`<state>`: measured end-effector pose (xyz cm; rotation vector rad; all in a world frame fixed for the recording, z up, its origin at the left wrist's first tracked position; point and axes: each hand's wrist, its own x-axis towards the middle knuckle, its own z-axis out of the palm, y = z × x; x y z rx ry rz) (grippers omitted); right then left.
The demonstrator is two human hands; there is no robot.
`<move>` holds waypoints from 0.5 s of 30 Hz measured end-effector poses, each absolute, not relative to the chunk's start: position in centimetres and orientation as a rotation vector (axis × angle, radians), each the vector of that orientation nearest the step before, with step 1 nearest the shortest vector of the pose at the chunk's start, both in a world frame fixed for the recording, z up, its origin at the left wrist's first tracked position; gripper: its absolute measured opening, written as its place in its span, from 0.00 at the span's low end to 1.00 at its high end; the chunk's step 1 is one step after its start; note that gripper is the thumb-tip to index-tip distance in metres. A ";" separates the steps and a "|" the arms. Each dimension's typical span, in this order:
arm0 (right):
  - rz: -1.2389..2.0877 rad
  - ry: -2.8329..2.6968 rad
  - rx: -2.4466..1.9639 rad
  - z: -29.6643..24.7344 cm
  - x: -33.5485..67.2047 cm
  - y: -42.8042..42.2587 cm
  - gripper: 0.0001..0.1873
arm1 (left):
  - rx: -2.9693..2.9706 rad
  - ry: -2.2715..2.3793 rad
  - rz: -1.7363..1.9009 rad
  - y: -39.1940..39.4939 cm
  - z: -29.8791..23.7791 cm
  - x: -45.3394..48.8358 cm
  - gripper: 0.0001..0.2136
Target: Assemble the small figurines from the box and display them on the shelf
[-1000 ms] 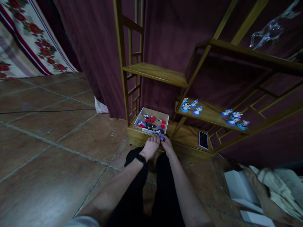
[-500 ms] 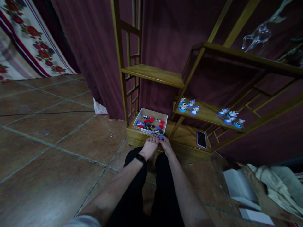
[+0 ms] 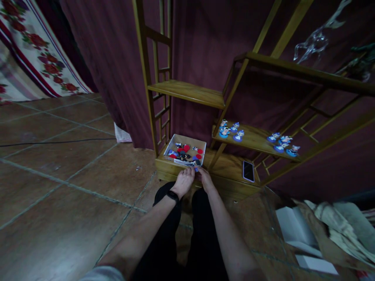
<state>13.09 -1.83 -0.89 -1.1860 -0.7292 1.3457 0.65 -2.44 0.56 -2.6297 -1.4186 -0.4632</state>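
My left hand point(image 3: 184, 180) and my right hand point(image 3: 204, 178) meet just in front of a white box point(image 3: 187, 139) on the bottom board of a wooden shelf unit point(image 3: 187, 92). Their fingertips pinch together on a small blue figure point(image 3: 196, 169) between them. The box holds several small red, blue and dark pieces. A black band sits on my left wrist. More blue figures point(image 3: 230, 130) stand on the middle shelf, with another group of blue figures point(image 3: 283, 143) further right.
A dark phone point(image 3: 248, 171) lies on the bottom board to the right of the box. White boxes point(image 3: 293, 230) and crumpled cloth point(image 3: 340, 228) sit on the floor at right. A maroon curtain point(image 3: 117, 58) hangs behind the shelf unit, and a cable crosses the tiled floor at left.
Both hands stay together on the small blue figure at the box's front edge. The camera has shifted slightly, so the scene sits a little left and higher.
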 end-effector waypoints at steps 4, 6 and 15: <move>1.332 -0.718 -1.213 -1.0 13.0 -1.7 0.20 | -2.736 -1.497 -0.504 -2.2 0.5 0.4 0.18; 1.334 -0.716 -1.214 -1.0 13.1 -1.7 0.20 | -2.820 -1.536 -0.585 -1.9 0.4 0.2 0.18; 1.344 -0.744 -1.166 -1.3 13.0 -1.2 0.17 | -2.995 -1.911 -1.216 0.2 -0.3 -0.3 0.11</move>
